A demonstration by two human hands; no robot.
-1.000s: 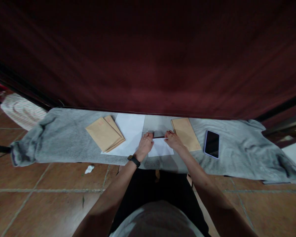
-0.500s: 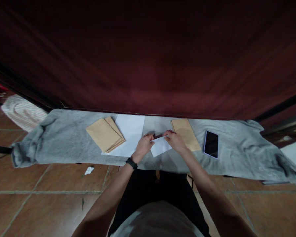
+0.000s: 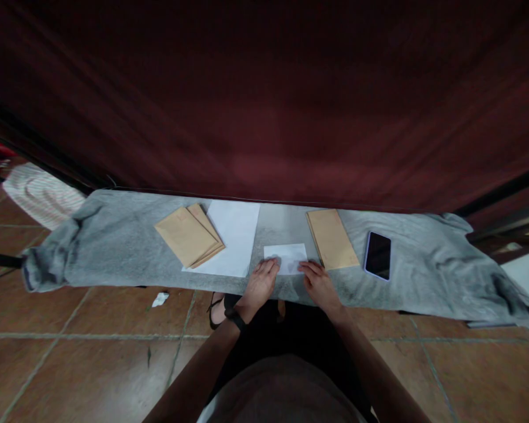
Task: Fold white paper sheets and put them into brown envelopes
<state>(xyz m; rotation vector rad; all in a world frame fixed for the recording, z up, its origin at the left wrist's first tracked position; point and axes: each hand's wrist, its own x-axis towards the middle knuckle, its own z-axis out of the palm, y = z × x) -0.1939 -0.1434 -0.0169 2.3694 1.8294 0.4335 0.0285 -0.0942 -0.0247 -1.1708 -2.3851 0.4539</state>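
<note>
A dark red curtain (image 3: pixel 264 117) backs the grey-draped tabletop (image 3: pixel 114 247). A white sheet (image 3: pixel 238 235) lies partly under brown envelopes (image 3: pixel 186 236) at left; another envelope stack (image 3: pixel 335 239) lies at right. The left hand (image 3: pixel 261 284) and right hand (image 3: pixel 322 288) touch a small white paper (image 3: pixel 287 256) between the stacks; whether either pinches it, I cannot tell.

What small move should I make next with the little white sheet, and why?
Probably pinch the near edge of the small sheet: it lies on the cloth, with your left hand by its near left corner and your right hand by its near right.
</note>
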